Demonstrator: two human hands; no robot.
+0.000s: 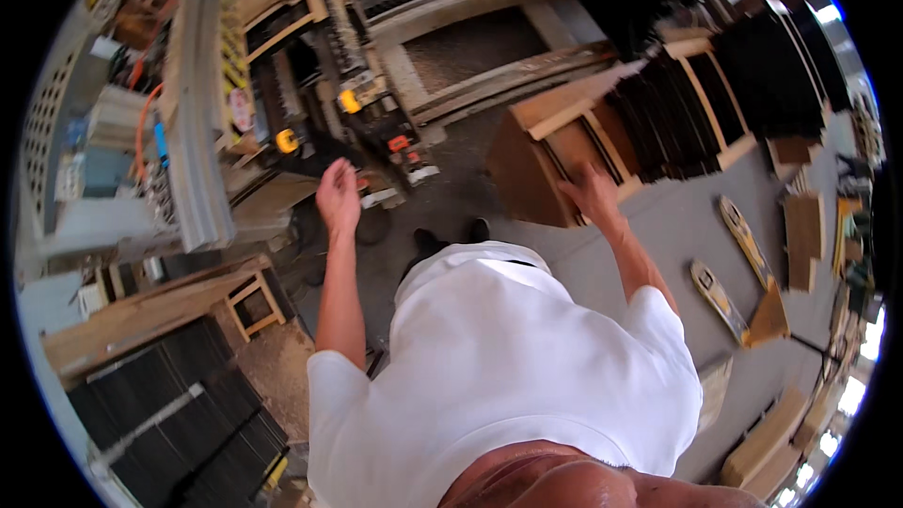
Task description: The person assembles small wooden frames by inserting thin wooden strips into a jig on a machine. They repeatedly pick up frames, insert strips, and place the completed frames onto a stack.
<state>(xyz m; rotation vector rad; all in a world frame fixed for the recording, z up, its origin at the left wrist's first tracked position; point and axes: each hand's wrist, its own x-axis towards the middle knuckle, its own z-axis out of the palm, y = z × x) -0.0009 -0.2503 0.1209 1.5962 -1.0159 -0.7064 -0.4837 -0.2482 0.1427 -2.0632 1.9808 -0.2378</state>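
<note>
My right hand (594,196) is at the near end of a light wooden frame (609,146), its fingers bent over the frame's edge. This frame stands at the front of a row of similar frames and dark panels (663,122), beside a brown board (527,165). My left hand (339,199) is raised with loosely curled fingers and holds nothing I can see. It hovers at the near end of a machine bed (310,103) that carries yellow (287,141) and orange-red parts (399,143).
Behind the machine lies a large wooden frame structure (414,71). At the lower left, a small wooden frame (254,306) rests on a bench near a stack of dark slats (179,414). A yellow pallet jack (720,296) is on the floor at right. Metal rails (198,132) run along the left.
</note>
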